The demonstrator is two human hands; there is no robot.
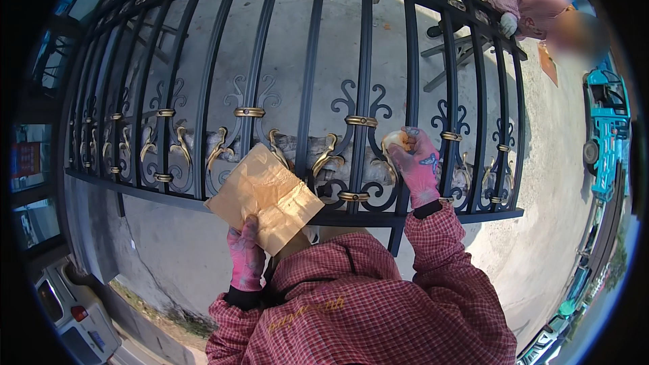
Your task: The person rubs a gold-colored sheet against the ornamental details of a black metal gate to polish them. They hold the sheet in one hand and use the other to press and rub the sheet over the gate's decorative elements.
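Observation:
My left hand (pixel 247 254), in a pink patterned glove, pinches the lower edge of a brown piece of cardboard (pixel 263 196) with shiny gold smears across it. The cardboard hides part of the fence's lower rail. My right hand (pixel 418 165), gloved alike, is closed round a small pale pad (pixel 396 142), stained yellowish, whose exact kind I cannot make out. It is at a scroll ornament beside a dark upright bar. The black metal fence panel (pixel 311 74) lies in front of me, its scrolls partly gold and its collars (pixel 362 121) gold.
A co-worker (pixel 531 7) in a pink checked top rests a white-gloved hand (pixel 508 24) on the panel's far right corner. Trestle legs (pixel 456 61) stand under the panel. A blue three-wheeled vehicle (pixel 608 128) is at the right, a white car (pixel 74 318) at lower left.

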